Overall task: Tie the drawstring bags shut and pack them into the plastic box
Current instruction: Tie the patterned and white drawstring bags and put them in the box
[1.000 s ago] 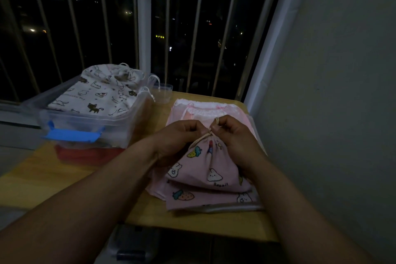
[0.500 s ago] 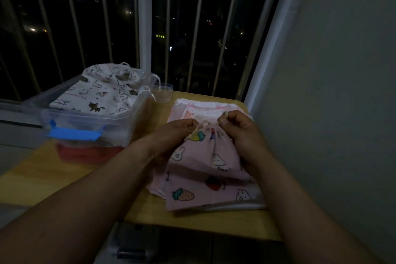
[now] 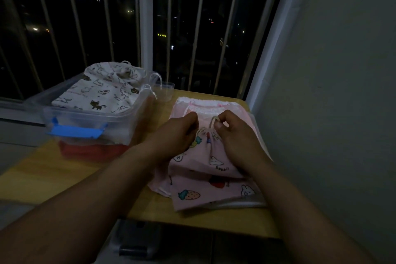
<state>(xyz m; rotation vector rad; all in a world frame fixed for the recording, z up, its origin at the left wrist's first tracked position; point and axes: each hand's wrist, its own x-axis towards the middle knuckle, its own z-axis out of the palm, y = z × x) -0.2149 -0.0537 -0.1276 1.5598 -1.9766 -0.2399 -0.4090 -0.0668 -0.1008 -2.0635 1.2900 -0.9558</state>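
Both bare forearms reached forward from the lower corners and met in the middle, the hands close together but apart. The left hand lay knuckles up, its curled fingers gripping the gathered top of the pink bag. The right hand was raised a little, and its thumb and forefinger pinched a loop of the cord, the other fingers bent.
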